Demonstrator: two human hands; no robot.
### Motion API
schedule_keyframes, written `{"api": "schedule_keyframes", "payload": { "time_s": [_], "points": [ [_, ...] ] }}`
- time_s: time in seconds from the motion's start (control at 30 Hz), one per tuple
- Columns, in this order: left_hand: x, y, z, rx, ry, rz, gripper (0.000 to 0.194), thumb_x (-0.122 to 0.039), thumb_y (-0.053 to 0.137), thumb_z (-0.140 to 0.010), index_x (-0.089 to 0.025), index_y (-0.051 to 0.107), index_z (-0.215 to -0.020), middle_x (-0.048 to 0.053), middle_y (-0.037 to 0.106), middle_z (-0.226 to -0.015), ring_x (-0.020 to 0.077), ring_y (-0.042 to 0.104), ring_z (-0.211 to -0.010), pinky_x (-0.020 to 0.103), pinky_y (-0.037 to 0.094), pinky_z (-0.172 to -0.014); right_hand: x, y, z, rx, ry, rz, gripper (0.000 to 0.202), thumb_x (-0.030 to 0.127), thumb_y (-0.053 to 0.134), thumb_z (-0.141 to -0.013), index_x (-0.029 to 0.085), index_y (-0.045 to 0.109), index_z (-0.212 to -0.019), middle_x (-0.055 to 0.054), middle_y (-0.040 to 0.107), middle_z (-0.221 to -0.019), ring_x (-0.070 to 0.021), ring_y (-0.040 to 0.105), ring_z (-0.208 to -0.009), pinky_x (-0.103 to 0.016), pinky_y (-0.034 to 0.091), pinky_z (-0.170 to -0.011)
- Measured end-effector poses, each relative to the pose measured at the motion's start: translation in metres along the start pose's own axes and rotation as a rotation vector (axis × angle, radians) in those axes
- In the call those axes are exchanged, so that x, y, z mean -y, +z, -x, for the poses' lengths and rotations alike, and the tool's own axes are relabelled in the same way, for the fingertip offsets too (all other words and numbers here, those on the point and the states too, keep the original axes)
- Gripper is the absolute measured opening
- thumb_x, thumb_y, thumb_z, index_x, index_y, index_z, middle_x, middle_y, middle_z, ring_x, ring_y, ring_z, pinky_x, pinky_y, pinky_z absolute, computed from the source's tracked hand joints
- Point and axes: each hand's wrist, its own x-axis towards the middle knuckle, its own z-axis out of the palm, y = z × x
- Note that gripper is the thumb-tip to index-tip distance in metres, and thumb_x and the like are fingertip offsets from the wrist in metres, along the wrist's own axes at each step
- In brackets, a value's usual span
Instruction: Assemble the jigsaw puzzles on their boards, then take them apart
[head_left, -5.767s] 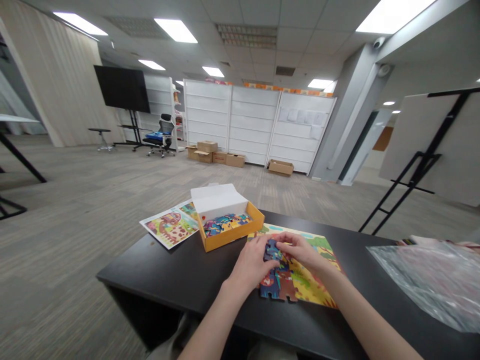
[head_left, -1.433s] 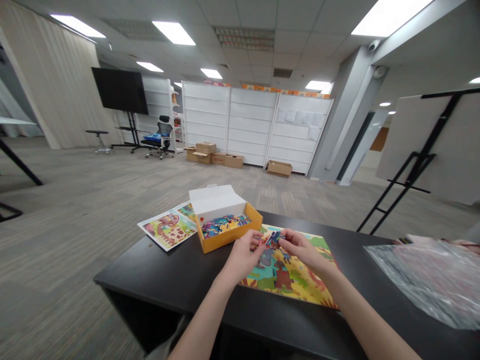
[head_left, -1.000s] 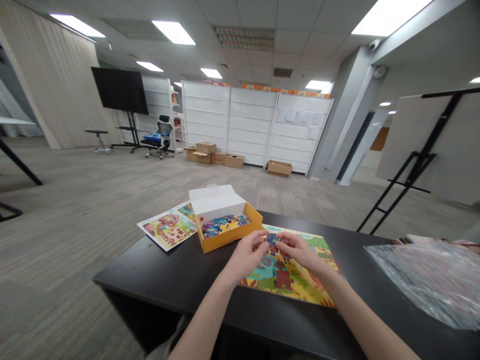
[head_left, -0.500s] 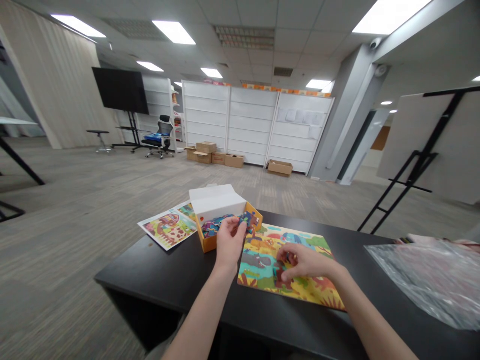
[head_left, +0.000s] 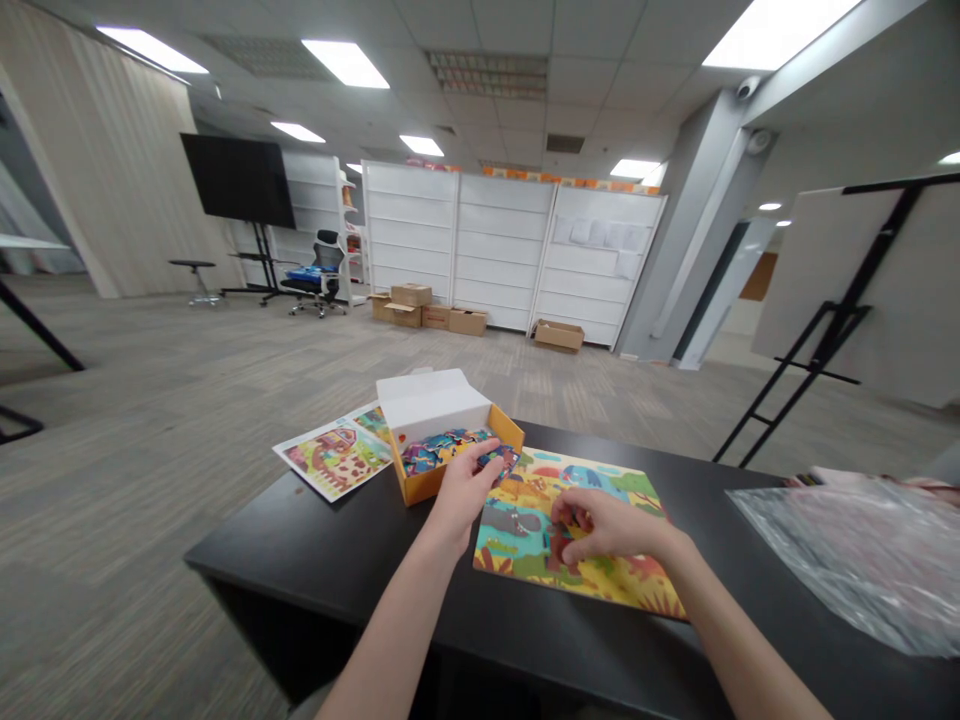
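Observation:
My left hand [head_left: 466, 490] is closed on a few dark, colourful puzzle pieces [head_left: 507, 459] beside the right wall of an open yellow box [head_left: 424, 486]. More loose puzzle pieces [head_left: 442, 447] fill that box, and its white lid stands raised at the back. My right hand [head_left: 600, 525] hovers low over a bright animal picture board [head_left: 510, 565], its fingers curled. Between its thumb and fingers is a reddish-brown puzzle piece [head_left: 557, 546], partly covered by the hand. Whether that piece touches the board is unclear.
A printed picture sheet [head_left: 337, 470] lies left of the box on the black table [head_left: 315, 555]. Clear plastic wrapping [head_left: 847, 560] covers the table's right side. Beyond stand cardboard boxes [head_left: 411, 294], an office chair [head_left: 321, 275], a screen [head_left: 238, 180] and a black-framed board stand [head_left: 832, 330].
My left hand has lowered slightly and turned, bringing its puzzle pieces down by the box's right wall. More of the pieces inside the box show now. My right hand has barely moved.

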Motion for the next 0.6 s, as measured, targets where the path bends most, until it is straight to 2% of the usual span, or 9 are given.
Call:
{"api": "schedule_keyframes", "payload": {
  "time_s": [0.13,0.2,0.3,0.37,0.47,0.53,0.6],
  "points": [
    [-0.004,-0.002,-0.003,-0.152,0.190,-0.055,0.061,-0.028,0.075,-0.081,-0.016,0.054,-0.137,0.012,0.069,-0.124,0.0240,0.065,-0.115,0.037,0.048,-0.105,-0.002,0.001,-0.001,0.008,-0.015,-0.032,0.031,0.029,0.081,-0.067,0.020,0.064,-0.091,0.003,0.063,-0.077,-0.0138,0.053,-0.071,-0.025,0.036,-0.061],
    [-0.006,0.000,-0.002,-0.121,0.226,-0.030,0.072,-0.028,0.076,-0.080,-0.019,0.045,-0.144,0.012,0.061,-0.138,0.0244,0.058,-0.128,0.038,0.042,-0.113,-0.003,0.001,-0.001,0.006,-0.015,-0.035,0.032,0.028,0.082,-0.066,0.020,0.064,-0.091,0.003,0.063,-0.077,-0.0136,0.053,-0.071,-0.024,0.035,-0.060],
    [-0.005,0.005,0.002,-0.040,0.193,-0.010,0.081,-0.024,0.078,-0.077,-0.022,0.039,-0.148,0.013,0.051,-0.150,0.0257,0.048,-0.139,0.040,0.036,-0.117,-0.004,0.002,-0.002,0.009,-0.011,-0.042,0.033,0.029,0.082,-0.065,0.020,0.065,-0.092,0.003,0.062,-0.076,-0.0133,0.052,-0.069,-0.024,0.035,-0.058],
    [-0.001,0.007,0.002,-0.065,0.171,-0.022,0.081,-0.020,0.079,-0.075,-0.021,0.041,-0.146,0.014,0.048,-0.152,0.0264,0.045,-0.141,0.040,0.034,-0.119,-0.004,0.002,-0.002,0.013,-0.013,-0.045,0.032,0.029,0.081,-0.066,0.020,0.065,-0.092,0.003,0.062,-0.076,-0.0134,0.052,-0.069,-0.024,0.036,-0.058],
    [0.004,0.004,0.000,-0.094,0.179,-0.108,0.074,-0.020,0.078,-0.074,-0.019,0.047,-0.141,0.017,0.052,-0.147,0.0289,0.047,-0.140,0.043,0.037,-0.117,-0.002,0.002,-0.002,0.006,-0.008,-0.042,0.032,0.028,0.082,-0.065,0.020,0.066,-0.091,0.002,0.061,-0.077,-0.0138,0.053,-0.070,-0.024,0.037,-0.059],
    [0.006,-0.001,-0.002,-0.107,0.261,-0.254,0.069,-0.020,0.075,-0.076,-0.017,0.049,-0.139,0.018,0.050,-0.147,0.0316,0.047,-0.140,0.045,0.041,-0.114,-0.002,0.001,-0.002,0.003,-0.002,-0.043,0.033,0.029,0.083,-0.064,0.020,0.066,-0.091,0.002,0.061,-0.078,-0.0140,0.053,-0.071,-0.024,0.037,-0.060],
    [0.004,-0.005,-0.001,-0.146,0.358,-0.475,0.065,-0.017,0.071,-0.078,-0.016,0.050,-0.139,0.021,0.041,-0.153,0.0344,0.043,-0.141,0.048,0.042,-0.113,-0.002,0.002,-0.001,0.006,-0.001,-0.047,0.033,0.029,0.083,-0.064,0.020,0.066,-0.091,0.002,0.062,-0.077,-0.0139,0.052,-0.070,-0.024,0.037,-0.060]
  ]
}}
